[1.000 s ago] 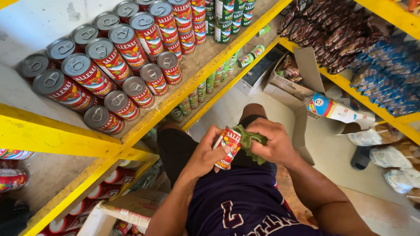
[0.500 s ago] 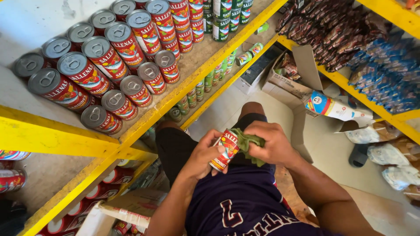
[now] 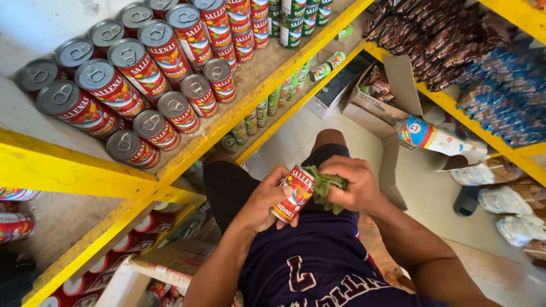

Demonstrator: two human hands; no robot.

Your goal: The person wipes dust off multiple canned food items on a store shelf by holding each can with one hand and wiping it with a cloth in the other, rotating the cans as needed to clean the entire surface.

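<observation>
The left hand (image 3: 267,199) grasps a red can (image 3: 293,193), tilted, above the person's lap; the right hand (image 3: 352,185) clenches a green cloth (image 3: 325,187) pressed against the can's side; more red cans (image 3: 136,68) stand in rows on the yellow shelf (image 3: 79,170) to the left.

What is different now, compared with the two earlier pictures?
Almost nothing. The left hand still holds the red can, and the right hand still presses the green cloth against it; only slight shifts of the view. Neither grip changed. The cans on the yellow shelf stayed put.
</observation>
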